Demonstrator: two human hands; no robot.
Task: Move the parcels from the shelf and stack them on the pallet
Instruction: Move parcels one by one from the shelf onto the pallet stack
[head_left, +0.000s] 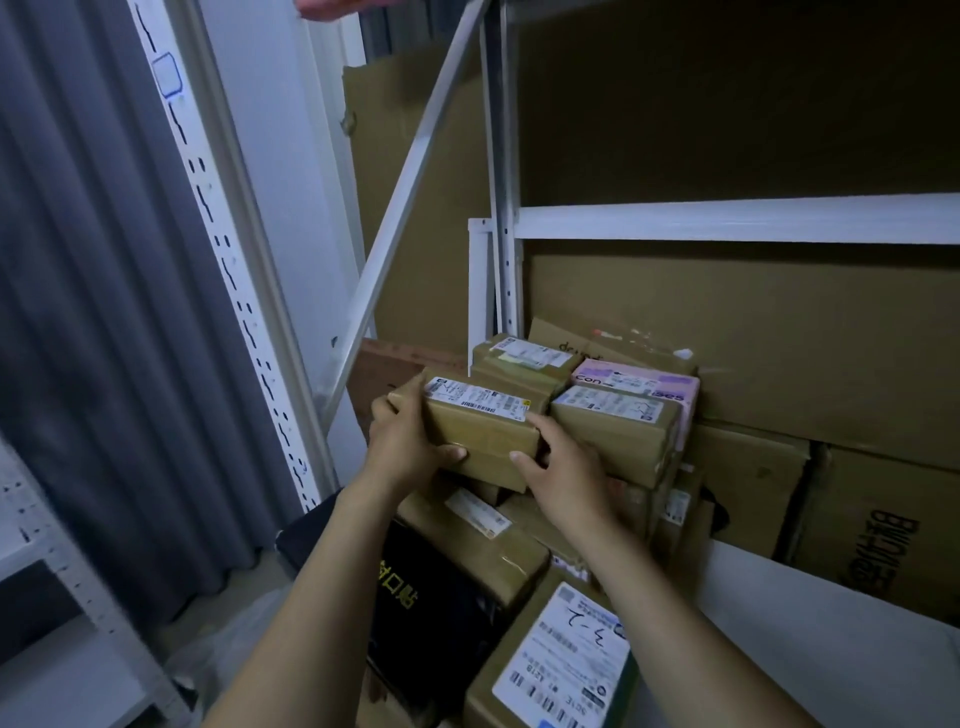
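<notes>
So both hands are on the same small brown parcel, the one with a white shipping label across its top. The left hand is wrapped round the left end, thumb on the near face and fingers curled over the far edge. The right hand grips the right end, with its fingers tucked into the gap next to a neighbouring brown box. The parcel sits at the top left of a pile of parcels, tilted a bit, and honestly I can't tell if it's resting on the pile or just clear of it. Right behind it there's another taped brown box, and a pink box is at the back right. Lower down are a black bag with yellow print and a bigger carton with a handwritten label. A white shelf frame with flattened cardboard stands behind the pile, and a grey curtain hangs on the left.
</notes>
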